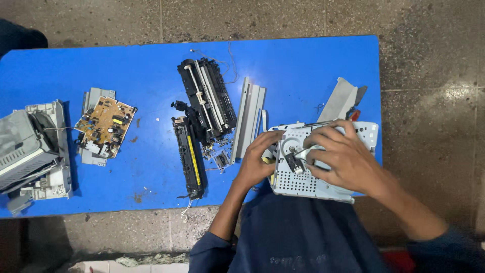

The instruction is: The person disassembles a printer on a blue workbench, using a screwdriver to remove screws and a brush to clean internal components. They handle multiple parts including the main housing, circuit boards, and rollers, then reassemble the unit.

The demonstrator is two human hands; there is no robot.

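Teardown's looking mostly done: circuit board point(105, 126), roller unit point(207, 98) and fuser point(189, 156) are lying out on the blue table point(151, 65). Left hand point(257, 159) and right hand point(343, 156) are both gripping the perforated metal plate point(303, 182) at the near edge, still unstripped.

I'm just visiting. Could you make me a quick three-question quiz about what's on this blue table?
1. True or false: both hands rest on the pale metal plate.
2. What lies farthest left on the table?
A. circuit board
B. grey casing
C. black roller unit
3. What colour is the strip on the long black bar?

Key:
1. True: left hand at its edge, right hand on top.
2. B, the grey casing.
3. Yellow.
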